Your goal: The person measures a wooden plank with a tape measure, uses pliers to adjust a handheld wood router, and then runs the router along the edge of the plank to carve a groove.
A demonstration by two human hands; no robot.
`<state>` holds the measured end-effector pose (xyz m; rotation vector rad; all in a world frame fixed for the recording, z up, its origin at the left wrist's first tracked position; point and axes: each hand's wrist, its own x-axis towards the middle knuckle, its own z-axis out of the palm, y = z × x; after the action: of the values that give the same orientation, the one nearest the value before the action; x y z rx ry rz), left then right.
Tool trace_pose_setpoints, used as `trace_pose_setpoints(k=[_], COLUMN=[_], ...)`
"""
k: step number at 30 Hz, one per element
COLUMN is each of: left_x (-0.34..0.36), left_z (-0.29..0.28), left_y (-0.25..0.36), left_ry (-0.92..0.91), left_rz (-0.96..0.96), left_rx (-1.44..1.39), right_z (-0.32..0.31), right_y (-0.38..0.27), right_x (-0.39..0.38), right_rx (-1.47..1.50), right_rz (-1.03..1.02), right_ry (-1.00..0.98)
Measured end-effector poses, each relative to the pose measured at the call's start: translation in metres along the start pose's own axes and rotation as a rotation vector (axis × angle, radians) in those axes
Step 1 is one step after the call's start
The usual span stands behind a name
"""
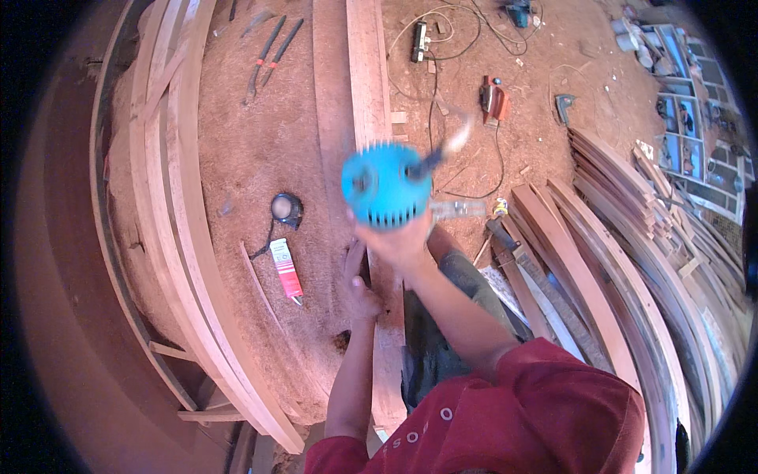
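Observation:
My right hand (pixel 399 241) is wrapped around a turquoise trim router (pixel 387 186), seen from above with its round, slotted top and a black cord sleeve. The router is over a long reddish wooden plank (pixel 369 71), which runs away from me. Its base and bit are hidden beneath the body and my hand. Just nearer to me, my left hand (pixel 361 292) lies along the plank's left edge, fingers stretched forward and thumb apart. Its fingertips are partly hidden near the router.
On the sawdust-covered surface at left are a red-and-white tube (pixel 286 268), a round black object with a strap (pixel 286 209) and long-handled pincers (pixel 272 55). Long boards (pixel 185 182) flank the left. At right are a power strip (pixel 419 42), a red power tool (pixel 495 101), cords and stacked boards (pixel 600 292).

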<state>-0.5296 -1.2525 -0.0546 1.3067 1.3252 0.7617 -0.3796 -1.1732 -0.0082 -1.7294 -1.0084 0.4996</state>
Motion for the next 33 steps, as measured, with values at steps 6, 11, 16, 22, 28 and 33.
trace_pose_setpoints(k=[6,11,16,22,28,33], left_x=[-0.100,-0.127,-0.119,-0.122,-0.063,-0.060], left_z=[-0.021,-0.013,-0.007,-0.002,-0.001,-0.003], left_y=[-0.126,-0.106,-0.076,-0.059,-0.004,0.006], left_ry=[0.108,-0.004,-0.020,-0.026,-0.021,-0.054], left_rz=[-0.083,0.050,-0.071,-0.316,0.124,0.112], left_rx=[0.496,0.491,0.310,0.002,0.286,0.309], right_z=[0.000,-0.001,-0.001,0.003,0.018,0.042], right_y=[0.031,0.042,0.049,0.055,0.066,0.042], right_x=[-0.070,-0.077,-0.072,-0.045,0.018,0.070], right_rx=[0.263,0.284,0.294,0.304,0.284,0.113], right_rz=[-0.178,-0.192,-0.153,-0.076,0.008,-0.281], right_ry=[0.027,0.025,0.008,-0.010,0.019,0.142])
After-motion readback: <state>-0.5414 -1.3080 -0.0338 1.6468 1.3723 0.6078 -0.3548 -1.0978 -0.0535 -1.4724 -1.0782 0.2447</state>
